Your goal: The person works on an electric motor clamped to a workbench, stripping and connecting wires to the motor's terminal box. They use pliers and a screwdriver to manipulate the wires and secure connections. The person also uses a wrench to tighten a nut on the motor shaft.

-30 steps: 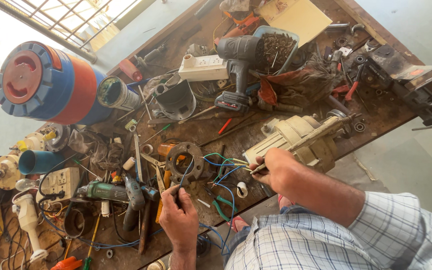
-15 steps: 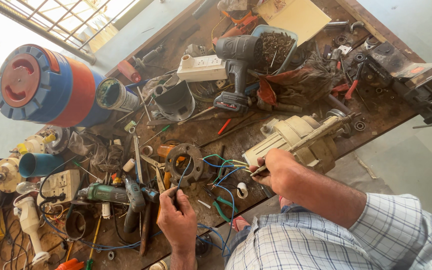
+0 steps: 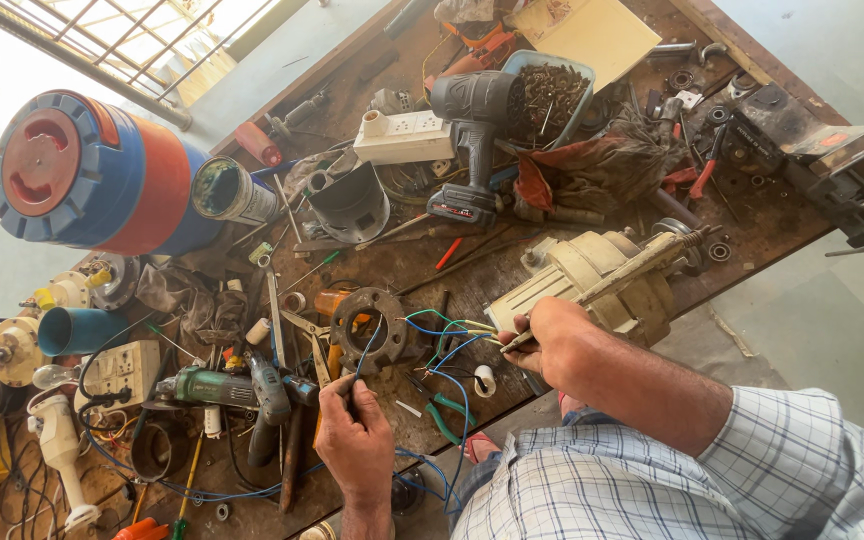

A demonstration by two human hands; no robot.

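Fingers of left hand [image 3: 352, 432] pinch blue wire [image 3: 367, 345]; right hand [image 3: 552, 335] fingers grip wire ends beside cream motor [image 3: 592, 280] at tabletop [image 3: 752, 215] edge. Risk: tugging could snag wires on clutter.

Upper left, the drum [image 3: 92, 175] looks like glossy plastic; the bench [image 3: 752, 215] is rough, stained wood; the drill [image 3: 472, 125] is matt plastic.
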